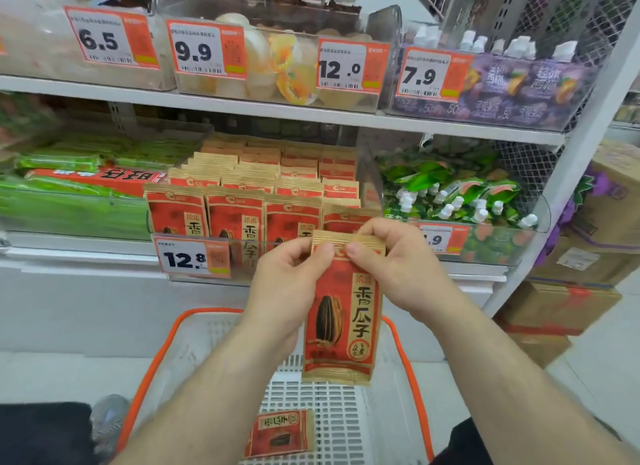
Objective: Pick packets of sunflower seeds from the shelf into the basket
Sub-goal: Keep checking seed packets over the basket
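Observation:
A red and gold packet of sunflower seeds (341, 312) hangs upright above the basket. My left hand (287, 284) and my right hand (391, 263) both pinch its top edge. Below it stands a white basket with an orange rim (152, 367), and another packet (280, 433) lies flat on the basket's floor. Rows of the same packets (235, 218) stand in a clear bin on the lower shelf, behind a 12.8 price tag (192, 258).
Green packs (69, 201) fill the bin to the left, green spouted pouches (457, 194) the bin to the right. The upper shelf (277, 112) carries more bins with price tags. Cardboard boxes (568, 305) are stacked on the floor at right.

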`<state>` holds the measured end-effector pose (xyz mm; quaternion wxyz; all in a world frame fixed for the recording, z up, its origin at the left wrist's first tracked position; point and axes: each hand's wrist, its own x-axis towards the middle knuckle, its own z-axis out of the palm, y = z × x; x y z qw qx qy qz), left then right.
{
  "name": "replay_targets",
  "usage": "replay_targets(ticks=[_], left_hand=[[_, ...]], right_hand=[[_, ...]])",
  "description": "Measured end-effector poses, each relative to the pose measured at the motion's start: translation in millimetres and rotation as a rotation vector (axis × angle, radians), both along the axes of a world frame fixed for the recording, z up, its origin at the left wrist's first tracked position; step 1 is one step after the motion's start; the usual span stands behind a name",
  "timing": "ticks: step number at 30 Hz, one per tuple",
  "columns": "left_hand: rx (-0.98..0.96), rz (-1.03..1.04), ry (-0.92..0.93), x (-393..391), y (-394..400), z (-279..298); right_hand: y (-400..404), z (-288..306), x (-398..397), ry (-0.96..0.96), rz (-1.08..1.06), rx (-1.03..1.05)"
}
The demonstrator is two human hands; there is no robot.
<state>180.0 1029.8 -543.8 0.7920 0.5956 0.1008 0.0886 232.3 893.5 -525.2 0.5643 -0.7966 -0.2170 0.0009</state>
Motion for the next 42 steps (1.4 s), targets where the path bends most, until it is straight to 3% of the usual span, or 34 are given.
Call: replay_targets(ticks=[6,9,17,21,26,37,42], left_hand=[[-0.15,0.008,0.095,-6,0,-19],[-0.147,-0.014,0.141,-5,3,-25],[-0.024,-0.086,0.171,-3,8,-33],[-0.011,-0.008,0.135,-4,11,-33],[-0.04,0.063,0.116,-3,14,-33],[-0.329,0.123,0.125,-6,13,-23],[-0.358,0.146,0.125,-7,15,-21]], right_hand=[[0,-23,-3,0.181,-0.072,0.159],[-2,-31,0,0.143,-0.132,0.079],[2,-39,-1,0.137,-0.244,0.165],[-1,-39,-1,0.247,-0.17,0.168],[-4,-39,-4,0.394,-0.022,0.013],[-4,-39,-8,0.36,0.055,-0.078],[-4,-40,-8,0.311,0.08,-0.119]])
